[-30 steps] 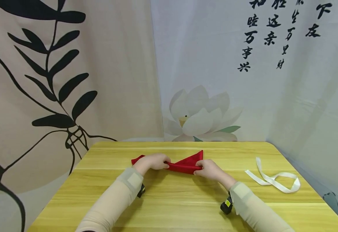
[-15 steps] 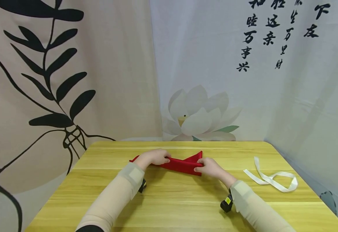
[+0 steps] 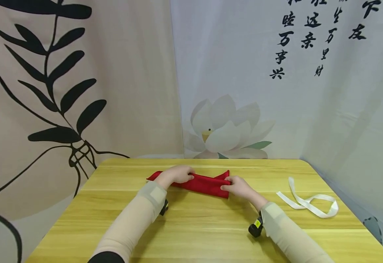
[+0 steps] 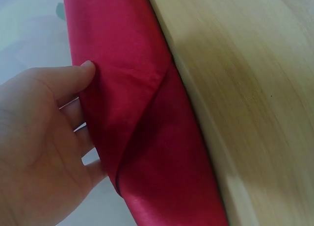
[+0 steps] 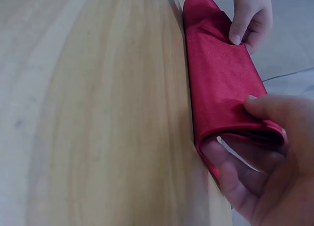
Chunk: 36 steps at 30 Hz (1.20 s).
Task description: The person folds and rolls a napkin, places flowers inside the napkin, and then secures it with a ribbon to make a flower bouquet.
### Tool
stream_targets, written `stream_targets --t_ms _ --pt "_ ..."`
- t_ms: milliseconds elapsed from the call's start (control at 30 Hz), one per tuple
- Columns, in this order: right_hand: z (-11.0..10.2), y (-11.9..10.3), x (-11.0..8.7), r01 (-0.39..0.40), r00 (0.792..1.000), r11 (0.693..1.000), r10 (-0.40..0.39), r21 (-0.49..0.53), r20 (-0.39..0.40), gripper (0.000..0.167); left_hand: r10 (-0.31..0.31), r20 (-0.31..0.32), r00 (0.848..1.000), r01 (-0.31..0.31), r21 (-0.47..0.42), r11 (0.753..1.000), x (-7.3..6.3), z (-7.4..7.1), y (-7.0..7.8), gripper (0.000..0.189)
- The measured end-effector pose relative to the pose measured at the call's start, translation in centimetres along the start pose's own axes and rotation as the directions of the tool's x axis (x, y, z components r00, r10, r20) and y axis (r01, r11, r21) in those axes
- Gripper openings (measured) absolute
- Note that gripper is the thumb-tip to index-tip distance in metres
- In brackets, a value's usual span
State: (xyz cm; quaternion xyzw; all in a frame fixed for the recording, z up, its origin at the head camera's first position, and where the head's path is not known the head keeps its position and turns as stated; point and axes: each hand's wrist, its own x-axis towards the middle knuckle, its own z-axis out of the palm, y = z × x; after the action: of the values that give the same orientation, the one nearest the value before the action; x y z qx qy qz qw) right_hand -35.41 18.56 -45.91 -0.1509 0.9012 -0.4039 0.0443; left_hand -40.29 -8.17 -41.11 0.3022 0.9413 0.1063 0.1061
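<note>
A shiny red cloth [image 3: 203, 185], folded into a long flat strip, slants across the back half of the wooden table. My left hand [image 3: 179, 174] pinches its far edge left of the middle, thumb on top. At the strip's right end, my right hand [image 3: 239, 188] holds the cloth between thumb and fingers. The right wrist view shows layers curving open at that end, with fingers [image 5: 233, 184] underneath. A diagonal fold line crosses the cloth [image 4: 171, 157] in the left wrist view. One pointed corner sticks up behind the right end.
A white ribbon [image 3: 319, 206] lies loosely looped on the right side of the table [image 3: 204, 233]. Behind the table hangs a printed curtain [image 3: 139, 91]. Each wrist carries a small black camera [image 3: 255, 228].
The near face of the red cloth has grown from a narrow band into a broader strip, hiding much of the raised corner. Both hands keep their hold and have moved little.
</note>
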Motion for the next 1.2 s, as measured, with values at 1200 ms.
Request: stream_targets --t_ms 1200 --pt "0.3 2.5 1.9 -0.102 0.988 0.993 0.108 0.066 -0.108 0.03 -0.097 -0.149 0.984 0.113 0.102 0.988 3.5 2.4 -0.4 0.02"
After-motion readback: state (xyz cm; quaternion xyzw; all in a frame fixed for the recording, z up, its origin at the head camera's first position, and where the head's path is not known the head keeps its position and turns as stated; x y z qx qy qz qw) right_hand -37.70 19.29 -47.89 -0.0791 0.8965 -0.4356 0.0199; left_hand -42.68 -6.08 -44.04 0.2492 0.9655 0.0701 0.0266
